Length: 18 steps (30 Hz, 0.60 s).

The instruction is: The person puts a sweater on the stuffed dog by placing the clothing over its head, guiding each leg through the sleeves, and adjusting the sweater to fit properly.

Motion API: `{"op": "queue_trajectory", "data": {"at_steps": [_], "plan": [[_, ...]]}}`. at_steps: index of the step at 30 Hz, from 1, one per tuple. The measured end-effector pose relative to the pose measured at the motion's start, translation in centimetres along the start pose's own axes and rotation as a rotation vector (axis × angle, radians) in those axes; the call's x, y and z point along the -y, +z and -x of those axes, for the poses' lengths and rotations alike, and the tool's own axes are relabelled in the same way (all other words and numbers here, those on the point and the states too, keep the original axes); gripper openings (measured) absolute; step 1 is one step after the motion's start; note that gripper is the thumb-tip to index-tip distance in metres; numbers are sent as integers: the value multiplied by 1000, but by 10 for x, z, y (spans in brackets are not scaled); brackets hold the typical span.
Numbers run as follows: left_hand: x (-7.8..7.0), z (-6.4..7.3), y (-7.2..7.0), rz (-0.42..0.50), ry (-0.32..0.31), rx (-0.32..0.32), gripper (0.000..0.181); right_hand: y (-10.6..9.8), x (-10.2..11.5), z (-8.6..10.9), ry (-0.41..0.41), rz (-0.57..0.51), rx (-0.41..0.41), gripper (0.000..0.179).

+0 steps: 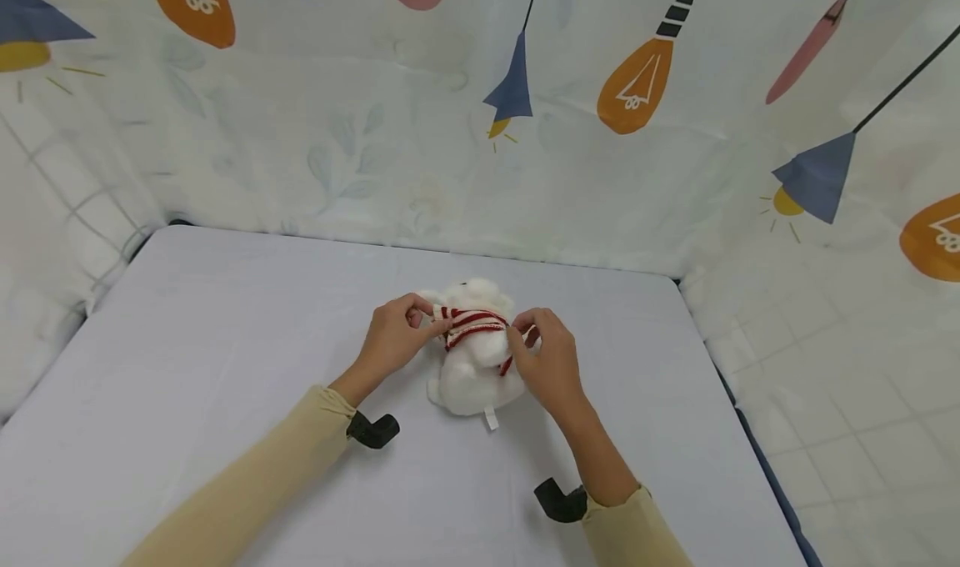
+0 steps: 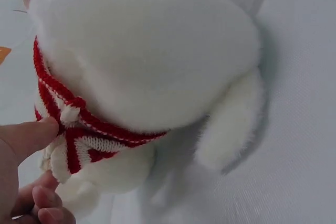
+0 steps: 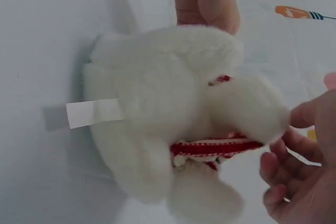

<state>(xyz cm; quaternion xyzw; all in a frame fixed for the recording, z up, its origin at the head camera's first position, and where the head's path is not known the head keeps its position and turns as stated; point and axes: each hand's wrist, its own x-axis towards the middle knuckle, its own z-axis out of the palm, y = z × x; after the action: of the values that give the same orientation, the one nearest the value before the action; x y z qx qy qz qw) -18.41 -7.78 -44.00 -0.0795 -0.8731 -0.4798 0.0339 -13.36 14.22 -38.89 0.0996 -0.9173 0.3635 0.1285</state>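
1. The left hand [image 1: 397, 335], at the plush's 9 to 10 o'clock, pinches the edge of a striped knit garment [image 1: 477, 318] between thumb and fingers.
2. The right hand [image 1: 552, 360], at 3 o'clock, has thumb and fingertips drawn together at the garment's opposite edge. It appears to grasp the knit, with the tip of a white limb [image 3: 251, 106] right beside the fingers.
3. Between the hands is the white plush animal [image 1: 467, 388], resting on the pale surface [image 1: 262, 358]. The red-and-white garment crosses its 12 o'clock half; a white label [image 1: 491, 419] sticks out near 6 o'clock. Which animal it is, I cannot tell.
4. The step in hand looks like fitting or loosening the garment; which of the two is unclear.
5. The next move seems to call for even tension at both edges, freeing the knit around the limbs without dragging the plush.
6. Farther out, towards 12 o'clock, hangs a printed curtain [image 1: 420, 167].
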Motion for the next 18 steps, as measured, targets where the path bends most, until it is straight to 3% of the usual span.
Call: {"op": "queue_trajectory", "data": {"at_steps": [6, 8, 14, 16, 18], "plan": [[-4, -1, 2, 0, 104, 161, 29, -5, 10, 5, 26, -47, 230, 20], [-6, 0, 2, -2, 152, 159, 23, -5, 12, 5, -14, -53, 274, 27], [-11, 3, 1, 22, 270, 64, 12, 2, 13, 3, -205, -44, 382, 36], [-12, 3, 0, 40, 301, 64, 11, 4, 14, 2, -246, -52, 396, 37], [-12, 4, -1, 62, 315, 103, 9, 6, 15, 0, -258, -54, 404, 37]]}}
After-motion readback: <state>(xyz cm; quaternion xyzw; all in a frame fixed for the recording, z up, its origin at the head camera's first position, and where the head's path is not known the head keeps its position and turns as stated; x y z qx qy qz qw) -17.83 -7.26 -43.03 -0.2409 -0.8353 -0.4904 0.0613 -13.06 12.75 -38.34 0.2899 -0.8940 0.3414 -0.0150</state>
